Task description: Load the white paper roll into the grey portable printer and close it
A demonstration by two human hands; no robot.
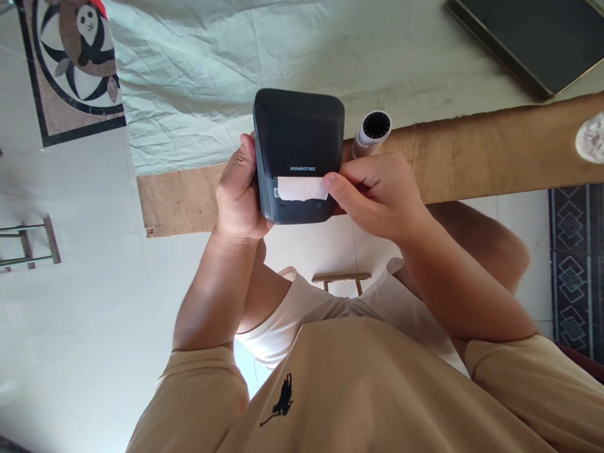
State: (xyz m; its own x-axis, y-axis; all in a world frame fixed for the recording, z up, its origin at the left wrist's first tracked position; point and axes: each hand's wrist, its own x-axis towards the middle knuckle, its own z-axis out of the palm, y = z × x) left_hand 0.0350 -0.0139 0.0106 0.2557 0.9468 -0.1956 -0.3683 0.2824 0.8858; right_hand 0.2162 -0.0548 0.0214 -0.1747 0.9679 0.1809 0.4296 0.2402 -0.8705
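Observation:
A black label printer (299, 132) marked NIIMBOT is held up over the near edge of the table. My left hand (240, 192) grips its left side, thumb along the edge and the other fingers hidden beneath. A strip of white paper (302, 188) with a ragged lower edge sticks out of the printer's front slot. My right hand (382, 195) pinches the right end of that strip between thumb and fingers. Just beyond my right hand, a white cylinder (370, 133) with a dark round end stands or leans at the table edge; its lower part is hidden.
The wooden table (472, 151) is partly covered by a pale green cloth (189, 75). A dark flat device (542, 38) lies at the back right. A whitish round object (591, 138) sits at the right edge. A small stool or rack (33, 245) stands on the floor at left.

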